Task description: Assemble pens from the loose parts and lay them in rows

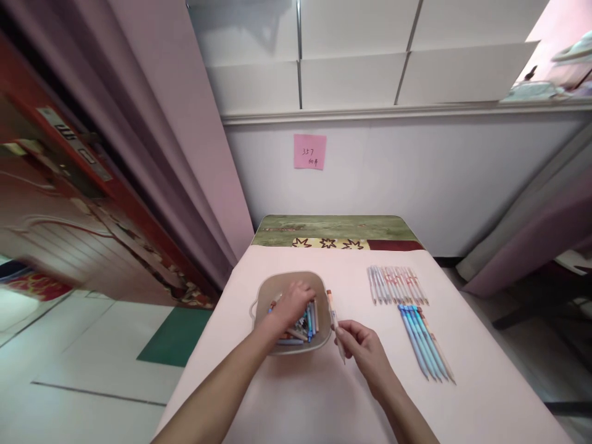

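Note:
A beige basket (264,290) with a small side handle stands on the pink-covered table and holds a jumble of pens (313,317), blue, brown and pale. Inside it is my left hand (296,303), its fingers bent down among the pens; whatever they grip is hidden. Just right of the basket, my right hand (358,345) pinches a pale pen (333,308) with an orange-brown end, tip pointing down. Farther right lies a row of blue pens (423,342) with one brown-ended pen (437,345) at its right side. Behind them is a row of clear pens (396,285), some with reddish markings.
The table (296,407) stands against a white wall bearing a pink note (309,152). A green patterned strip (333,228) shows at its far edge. Purple curtains (185,154) and a red door (92,172) are on the left.

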`<state>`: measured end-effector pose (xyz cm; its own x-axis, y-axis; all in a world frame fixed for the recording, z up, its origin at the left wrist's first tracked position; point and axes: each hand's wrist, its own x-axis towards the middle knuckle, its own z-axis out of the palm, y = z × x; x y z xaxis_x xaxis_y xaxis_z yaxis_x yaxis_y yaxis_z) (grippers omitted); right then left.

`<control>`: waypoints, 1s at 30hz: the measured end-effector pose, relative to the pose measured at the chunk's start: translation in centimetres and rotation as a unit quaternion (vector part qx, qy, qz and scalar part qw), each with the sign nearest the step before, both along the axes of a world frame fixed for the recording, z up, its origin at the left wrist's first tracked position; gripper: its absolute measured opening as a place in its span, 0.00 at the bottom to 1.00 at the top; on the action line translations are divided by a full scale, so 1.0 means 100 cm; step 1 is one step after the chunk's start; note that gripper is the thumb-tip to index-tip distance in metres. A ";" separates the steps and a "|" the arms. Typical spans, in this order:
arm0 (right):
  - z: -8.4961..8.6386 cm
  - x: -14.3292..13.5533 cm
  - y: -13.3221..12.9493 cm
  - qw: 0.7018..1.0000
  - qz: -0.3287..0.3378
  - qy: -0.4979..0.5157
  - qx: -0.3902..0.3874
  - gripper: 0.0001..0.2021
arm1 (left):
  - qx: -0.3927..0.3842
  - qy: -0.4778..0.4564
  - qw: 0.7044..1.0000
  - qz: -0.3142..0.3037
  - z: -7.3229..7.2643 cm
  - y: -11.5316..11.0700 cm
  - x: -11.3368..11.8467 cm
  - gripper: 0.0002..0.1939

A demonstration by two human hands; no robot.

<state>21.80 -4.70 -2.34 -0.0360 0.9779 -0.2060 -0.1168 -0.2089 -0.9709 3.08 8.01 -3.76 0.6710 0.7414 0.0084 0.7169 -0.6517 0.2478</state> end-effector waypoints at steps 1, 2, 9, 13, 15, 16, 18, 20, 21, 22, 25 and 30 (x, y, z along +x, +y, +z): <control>0.000 0.000 0.000 1.000 0.002 0.002 -0.002 0.19 | 0.004 0.008 1.000 -0.016 -0.001 0.003 0.004 0.09; -0.001 0.000 -0.001 1.000 0.002 0.004 -0.004 0.19 | 0.007 0.016 0.999 -0.031 -0.003 0.007 0.008 0.08; -0.007 0.004 -0.004 1.000 -0.002 0.010 -0.007 0.19 | 0.009 0.031 0.997 -0.064 -0.011 0.016 0.011 0.10; -0.006 0.002 -0.004 1.000 0.012 0.009 0.003 0.19 | -0.005 -0.017 0.999 -0.036 -0.012 0.014 0.007 0.10; -0.005 0.001 -0.005 1.000 0.019 0.006 0.013 0.18 | -0.016 -0.057 0.998 -0.011 -0.011 0.013 0.005 0.09; -0.005 0.000 -0.005 1.000 0.021 0.002 0.019 0.18 | -0.020 -0.079 0.997 0.005 -0.010 0.012 0.004 0.08; -0.004 -0.002 -0.007 0.999 0.026 -0.014 0.032 0.18 | -0.029 -0.138 0.988 0.056 -0.005 0.008 0.002 0.09; -0.003 -0.004 -0.008 0.998 0.035 -0.043 0.042 0.18 | -0.044 -0.213 0.969 0.121 0.003 0.001 0.001 0.12; -0.002 -0.006 -0.008 0.996 0.038 -0.060 0.048 0.18 | -0.072 -0.268 0.948 0.158 0.008 -0.005 0.000 0.13; -0.001 -0.008 -0.008 0.995 0.040 -0.080 0.054 0.18 | -0.104 -0.319 0.924 0.186 0.014 -0.012 0.000 0.15; 0.005 -0.014 -0.008 0.987 0.041 -0.135 0.081 0.16 | -0.345 -0.574 0.686 0.284 0.031 -0.033 -0.002 0.13; 0.013 -0.023 -0.010 0.980 0.043 -0.164 0.101 0.13 | -0.427 -0.653 0.542 0.312 0.050 -0.052 -0.003 0.11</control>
<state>19.52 -5.68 -1.03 -0.0837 0.9962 -0.0231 0.2176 -0.0044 -0.9760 2.82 2.80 1.22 0.1218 0.9284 -0.3512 -0.4194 0.3688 0.8295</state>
